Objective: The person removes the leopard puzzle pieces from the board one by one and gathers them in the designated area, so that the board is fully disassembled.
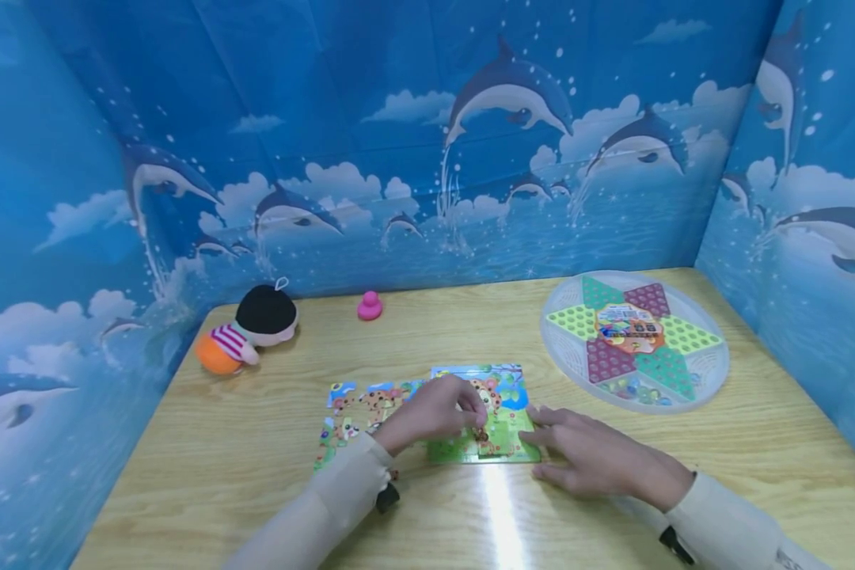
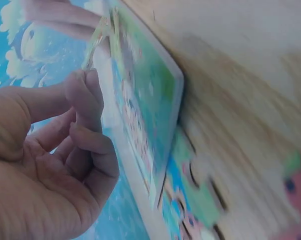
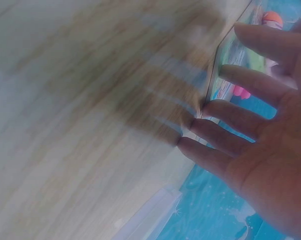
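My left hand (image 1: 438, 408) is over a bright jigsaw puzzle board (image 1: 523, 453) with a cartoon bear on it. Its thumb and forefinger pinch a thin puzzle piece (image 2: 94, 44), seen edge-on in the left wrist view; the other fingers curl in toward the palm. My right hand (image 1: 598, 455) lies at the board's right side, fingers spread and nearly straight, fingertips right at the edge. In the right wrist view its fingers (image 3: 255, 82) reach along that edge. Left of this board is a second bear puzzle (image 1: 342, 389), partly hidden by my left forearm.
A round Chinese checkers board (image 1: 557, 358) with glass marbles (image 1: 637, 389) stands at the back right. Toward the back left are a stuffed doll (image 1: 231, 346) and a pink rubber duck (image 1: 370, 306). Dolphin-print curtains (image 1: 370, 119) enclose the wooden table (image 1: 207, 475).
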Available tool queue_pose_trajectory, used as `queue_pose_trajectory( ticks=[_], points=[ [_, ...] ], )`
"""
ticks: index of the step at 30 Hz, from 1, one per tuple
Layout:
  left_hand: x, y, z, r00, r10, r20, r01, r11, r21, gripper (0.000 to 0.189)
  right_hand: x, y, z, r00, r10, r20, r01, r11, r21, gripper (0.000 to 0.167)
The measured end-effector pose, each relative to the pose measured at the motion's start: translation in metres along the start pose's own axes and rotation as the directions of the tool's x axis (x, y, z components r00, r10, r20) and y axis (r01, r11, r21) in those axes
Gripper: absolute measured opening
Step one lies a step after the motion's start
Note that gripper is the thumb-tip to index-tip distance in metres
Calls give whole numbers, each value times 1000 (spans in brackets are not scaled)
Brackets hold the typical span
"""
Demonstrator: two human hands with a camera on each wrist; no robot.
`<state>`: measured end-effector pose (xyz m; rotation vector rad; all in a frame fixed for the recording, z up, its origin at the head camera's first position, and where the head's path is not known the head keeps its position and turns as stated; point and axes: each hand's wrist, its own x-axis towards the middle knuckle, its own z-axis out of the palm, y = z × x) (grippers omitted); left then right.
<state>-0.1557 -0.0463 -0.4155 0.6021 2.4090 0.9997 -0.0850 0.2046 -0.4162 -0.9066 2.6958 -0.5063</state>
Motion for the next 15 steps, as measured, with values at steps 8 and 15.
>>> queue_pose_trajectory(
  ticks=[8,15],
  points=[
    [-27,-18,-21,999,26,-31,-25,999,22,12,-2,-2,-1,1000,12,12,-12,1000,11,52],
    [-54,-35,-38,999,46,-24,-43,995,93,13,-2,-1,0,1000,9,12,-9,1000,11,52]
  ],
)
